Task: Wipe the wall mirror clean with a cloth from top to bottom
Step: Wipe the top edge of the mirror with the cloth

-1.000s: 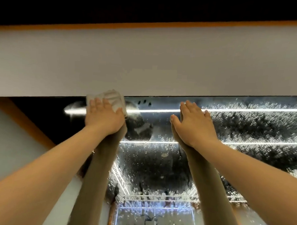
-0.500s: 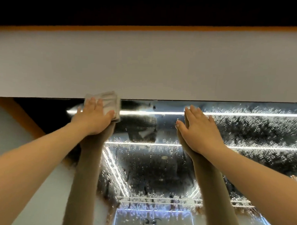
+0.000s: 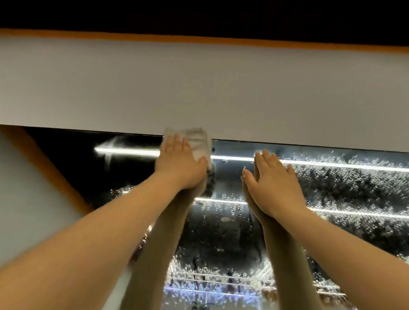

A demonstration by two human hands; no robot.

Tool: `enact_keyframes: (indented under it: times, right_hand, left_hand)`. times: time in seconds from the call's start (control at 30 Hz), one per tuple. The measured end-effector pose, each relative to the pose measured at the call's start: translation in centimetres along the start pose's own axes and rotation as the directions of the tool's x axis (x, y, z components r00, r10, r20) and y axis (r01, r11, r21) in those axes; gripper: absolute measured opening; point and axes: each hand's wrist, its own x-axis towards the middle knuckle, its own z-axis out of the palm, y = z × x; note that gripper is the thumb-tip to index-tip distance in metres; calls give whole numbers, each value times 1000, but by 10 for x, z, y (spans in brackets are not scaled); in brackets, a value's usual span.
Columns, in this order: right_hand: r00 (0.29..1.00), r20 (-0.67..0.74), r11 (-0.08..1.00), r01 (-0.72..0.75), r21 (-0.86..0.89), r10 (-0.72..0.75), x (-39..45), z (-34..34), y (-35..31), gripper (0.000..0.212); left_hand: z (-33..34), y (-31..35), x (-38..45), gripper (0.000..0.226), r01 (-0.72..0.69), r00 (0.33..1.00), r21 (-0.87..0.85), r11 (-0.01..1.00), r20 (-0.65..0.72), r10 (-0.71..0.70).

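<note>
The wall mirror (image 3: 349, 189) is covered in water droplets and reflects light strips and both my arms. My left hand (image 3: 179, 165) presses a folded white cloth (image 3: 199, 140) flat against the glass at the mirror's top edge, fingers straight. The cloth's upper edge overlaps the wall just above the mirror. To the left of the cloth the glass looks dark and free of droplets. My right hand (image 3: 272, 181) lies flat on the wet glass, a short way to the right of the cloth, holding nothing.
A plain white wall band (image 3: 201, 89) runs above the mirror, topped by an orange trim (image 3: 203, 40) and a dark ceiling. A white side wall (image 3: 22, 182) with an orange edge shows at the mirror's left.
My left hand slid the cloth left along the top edge, then back right, closer to my right hand. The right hand stayed flat on the glass.
</note>
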Motion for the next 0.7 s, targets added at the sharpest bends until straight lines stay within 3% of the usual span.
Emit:
enact_keyframes:
  times: [0.23,0.5,0.7]
  right_hand:
    - [1000,9,1000,-2,-10,2,-1,-1,1,63]
    - [1000,14,1000,-6,-18,7,-2,-2,0,62]
    - [1000,6,1000,-6,-11,6,-2,0,1,62]
  left_hand:
    - [3,-9,2,72,-142,990,-37,989,17,142]
    - [-5,-96,2,70,102,994,9,995,-29,-101]
    - [-1,-95,2,70,180,983,6,984,-46,-180]
